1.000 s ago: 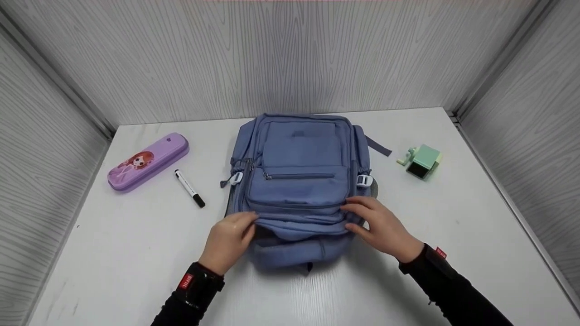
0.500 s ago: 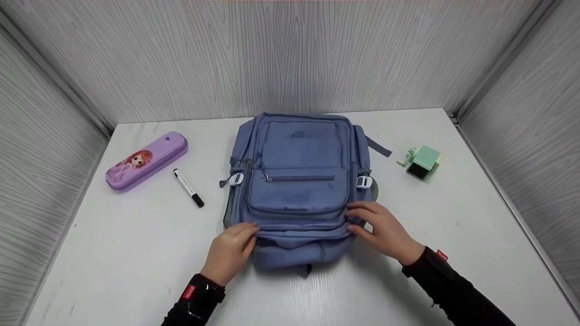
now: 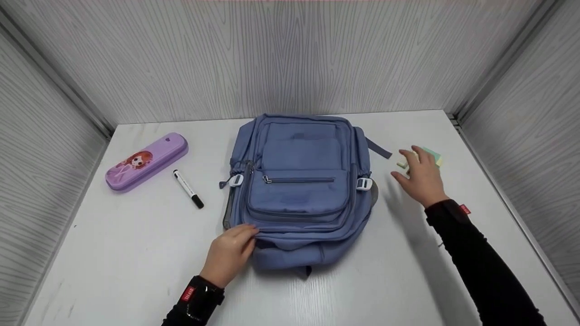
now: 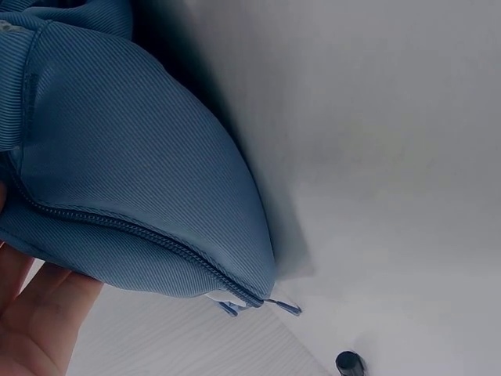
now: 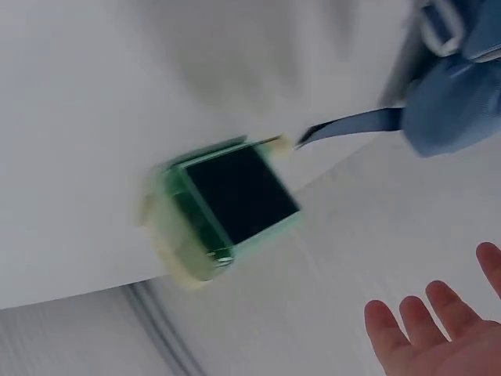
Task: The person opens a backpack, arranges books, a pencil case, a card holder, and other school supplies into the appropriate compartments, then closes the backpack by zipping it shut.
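Note:
A blue backpack (image 3: 299,190) lies on the table, front pockets up. My left hand (image 3: 229,254) pinches the fabric edge at its lower left corner; in the left wrist view the fingers (image 4: 55,313) lie under the cloth beside a zipper (image 4: 133,227). My right hand (image 3: 422,179) is in the air right of the backpack, fingers spread and holding nothing, and partly covers a small green and yellow object (image 3: 436,156). In the right wrist view that green object (image 5: 243,196) shows a dark square face, apart from the fingers (image 5: 427,325).
On the left of the table lie a purple pencil case (image 3: 147,162) and a white marker (image 3: 188,189) with a black cap. A strap (image 3: 378,148) sticks out from the backpack's right side. Grey panels (image 3: 290,54) stand around the table's back and sides.
My right hand has let go of the backpack's lower right edge and moved right and up to the green object. My left hand moved slightly down with the fabric edge, then stayed there.

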Demonstrator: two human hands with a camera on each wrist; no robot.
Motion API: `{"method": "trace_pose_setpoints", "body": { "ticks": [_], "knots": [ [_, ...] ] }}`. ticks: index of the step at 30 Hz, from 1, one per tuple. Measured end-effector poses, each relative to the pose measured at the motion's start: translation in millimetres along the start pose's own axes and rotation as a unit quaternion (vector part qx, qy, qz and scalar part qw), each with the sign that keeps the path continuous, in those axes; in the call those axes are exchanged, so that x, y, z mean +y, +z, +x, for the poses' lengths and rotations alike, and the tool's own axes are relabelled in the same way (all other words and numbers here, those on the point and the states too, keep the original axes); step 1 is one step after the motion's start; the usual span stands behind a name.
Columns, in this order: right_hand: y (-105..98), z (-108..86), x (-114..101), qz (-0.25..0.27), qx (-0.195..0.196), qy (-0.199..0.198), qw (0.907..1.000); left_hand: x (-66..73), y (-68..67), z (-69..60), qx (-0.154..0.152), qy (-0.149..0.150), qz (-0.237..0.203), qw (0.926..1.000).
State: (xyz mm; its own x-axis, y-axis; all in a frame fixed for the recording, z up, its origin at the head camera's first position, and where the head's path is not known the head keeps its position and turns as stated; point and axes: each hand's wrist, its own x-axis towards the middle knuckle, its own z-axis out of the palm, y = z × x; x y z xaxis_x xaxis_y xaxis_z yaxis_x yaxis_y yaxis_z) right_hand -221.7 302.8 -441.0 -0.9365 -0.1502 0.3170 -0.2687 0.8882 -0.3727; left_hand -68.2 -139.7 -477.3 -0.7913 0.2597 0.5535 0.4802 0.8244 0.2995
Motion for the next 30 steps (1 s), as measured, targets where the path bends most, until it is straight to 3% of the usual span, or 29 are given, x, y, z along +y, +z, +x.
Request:
{"method": "trace_pose_setpoints", "body": {
  "ticks": [7, 13, 20, 30],
  "knots": [
    [8, 11.4, 49, -0.013, -0.048, 0.132, 0.9900, -0.6, 0.9, -1.4, 0.005, 0.005, -0.006, 1.0000],
    [8, 9.9, 75, 0.013, -0.088, 0.201, 0.9755, -1.0, 2.8, -1.0, 0.015, 0.010, -0.012, 0.9998],
    [10, 7.2, 87, 0.019, -0.097, 0.200, 0.9747, -1.2, 2.4, -2.0, 0.012, 0.001, -0.015, 0.9998],
    [18, 3.8, 84, 0.037, -0.080, 0.202, 0.9754, -1.8, 1.2, -4.2, 0.003, -0.003, -0.015, 0.9999]
  ]
}}
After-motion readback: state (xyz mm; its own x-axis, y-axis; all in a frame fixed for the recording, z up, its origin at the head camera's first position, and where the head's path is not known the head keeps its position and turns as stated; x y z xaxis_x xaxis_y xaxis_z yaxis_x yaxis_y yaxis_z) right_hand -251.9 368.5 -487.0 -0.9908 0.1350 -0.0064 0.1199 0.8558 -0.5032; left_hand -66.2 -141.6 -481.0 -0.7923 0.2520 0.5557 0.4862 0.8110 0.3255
